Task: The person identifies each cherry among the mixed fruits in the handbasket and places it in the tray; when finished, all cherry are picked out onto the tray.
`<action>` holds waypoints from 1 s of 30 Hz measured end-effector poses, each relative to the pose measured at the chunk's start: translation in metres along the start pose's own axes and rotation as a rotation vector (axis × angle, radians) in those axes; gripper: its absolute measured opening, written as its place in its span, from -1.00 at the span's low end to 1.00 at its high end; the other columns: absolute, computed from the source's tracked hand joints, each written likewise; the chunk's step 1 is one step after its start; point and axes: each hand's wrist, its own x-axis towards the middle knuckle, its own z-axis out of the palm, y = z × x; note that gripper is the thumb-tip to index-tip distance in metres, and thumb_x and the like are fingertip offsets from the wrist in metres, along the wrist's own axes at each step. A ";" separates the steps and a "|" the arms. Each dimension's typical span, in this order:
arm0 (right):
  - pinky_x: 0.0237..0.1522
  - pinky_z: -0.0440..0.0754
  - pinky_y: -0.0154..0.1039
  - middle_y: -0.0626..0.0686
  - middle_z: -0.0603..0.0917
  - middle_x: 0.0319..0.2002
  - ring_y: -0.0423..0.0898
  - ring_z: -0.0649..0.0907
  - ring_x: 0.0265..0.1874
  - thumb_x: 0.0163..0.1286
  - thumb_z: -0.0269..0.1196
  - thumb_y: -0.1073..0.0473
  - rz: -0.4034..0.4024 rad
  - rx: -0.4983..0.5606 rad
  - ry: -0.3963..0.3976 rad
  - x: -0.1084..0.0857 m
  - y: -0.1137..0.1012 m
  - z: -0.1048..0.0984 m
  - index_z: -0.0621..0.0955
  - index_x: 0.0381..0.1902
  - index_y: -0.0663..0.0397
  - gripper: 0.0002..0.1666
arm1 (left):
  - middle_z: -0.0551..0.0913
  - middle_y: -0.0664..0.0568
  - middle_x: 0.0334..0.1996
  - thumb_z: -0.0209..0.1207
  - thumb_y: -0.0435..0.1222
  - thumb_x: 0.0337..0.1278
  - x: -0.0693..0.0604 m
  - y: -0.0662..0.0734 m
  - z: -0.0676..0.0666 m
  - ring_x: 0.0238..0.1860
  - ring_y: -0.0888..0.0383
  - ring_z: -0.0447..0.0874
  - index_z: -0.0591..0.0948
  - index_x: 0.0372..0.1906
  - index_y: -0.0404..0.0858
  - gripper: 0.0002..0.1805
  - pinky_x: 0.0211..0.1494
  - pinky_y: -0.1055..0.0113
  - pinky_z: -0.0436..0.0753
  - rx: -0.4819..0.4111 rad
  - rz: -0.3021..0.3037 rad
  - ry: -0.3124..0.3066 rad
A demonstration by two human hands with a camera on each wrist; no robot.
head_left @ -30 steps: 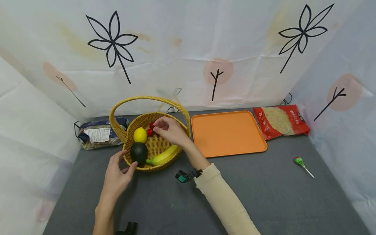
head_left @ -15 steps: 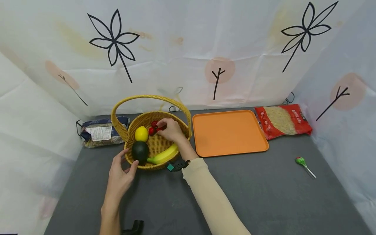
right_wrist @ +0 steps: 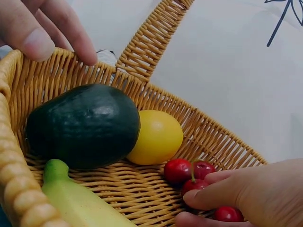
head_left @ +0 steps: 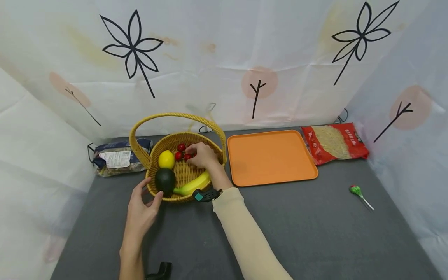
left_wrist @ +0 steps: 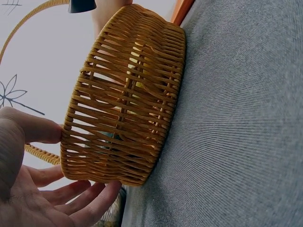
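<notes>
A yellow wicker basket (head_left: 186,168) with a tall handle holds a dark green avocado-shaped fruit (right_wrist: 85,126), a lemon (right_wrist: 157,137), a banana (head_left: 193,184) and several red cherries (right_wrist: 178,170). My left hand (head_left: 140,212) grips the basket's near left rim, its thumb and fingers on either side of the wicker wall. Inside the basket, my right hand (head_left: 203,156) pinches at the cherries with thumb and fingertips, close to their green stems. Part of the cherry cluster is hidden behind those fingers.
An orange tray (head_left: 272,157) lies right of the basket. Beyond it is a red packet (head_left: 335,143), and a lollipop (head_left: 356,190) lies nearer on the right. A dark blue bag (head_left: 119,158) sits left of the basket. Printed cloth walls (head_left: 224,50) enclose the grey table (head_left: 308,229).
My right hand has moved lower into the basket and onto the cherries, which now lie slightly rearranged. The left hand stays at the rim.
</notes>
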 end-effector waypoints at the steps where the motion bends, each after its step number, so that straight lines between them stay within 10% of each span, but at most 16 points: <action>1: -0.22 0.76 -0.29 0.03 0.80 0.19 -0.06 0.87 -0.33 0.50 0.45 0.21 0.001 0.003 -0.005 0.000 0.000 0.001 0.75 0.26 -0.03 -0.60 | 0.23 -0.34 0.66 0.27 -0.16 0.56 0.000 0.000 0.000 0.58 -0.35 0.38 0.25 0.70 -0.22 -0.22 0.36 -0.19 0.71 -0.001 -0.001 0.000; 9: -0.46 0.70 -0.35 0.08 0.81 0.04 0.03 0.89 -0.33 0.49 0.45 0.23 0.008 0.038 -0.017 -0.001 -0.002 0.002 0.76 0.20 0.03 -0.64 | 0.24 -0.35 0.66 0.28 -0.16 0.56 -0.001 -0.001 -0.001 0.59 -0.36 0.38 0.24 0.70 -0.24 -0.21 0.39 -0.25 0.67 -0.004 0.001 0.009; 21: -0.03 0.70 -0.27 0.14 0.78 0.03 0.01 0.75 -0.04 0.45 0.50 0.12 -0.134 0.157 0.023 -0.009 -0.003 -0.002 0.78 0.11 0.05 -0.68 | 0.26 -0.36 0.66 0.28 -0.17 0.56 0.000 0.000 0.002 0.58 -0.36 0.40 0.25 0.69 -0.25 -0.22 0.37 -0.24 0.69 -0.003 0.003 0.016; 30: -0.07 0.75 -0.37 0.17 0.77 0.17 0.16 0.82 0.00 0.48 0.46 0.13 -0.258 0.278 -0.012 -0.035 -0.015 -0.019 0.75 0.19 0.12 -0.62 | 0.25 -0.35 0.66 0.27 -0.16 0.56 0.000 0.001 0.001 0.58 -0.36 0.39 0.24 0.70 -0.24 -0.21 0.38 -0.25 0.68 -0.009 -0.004 0.013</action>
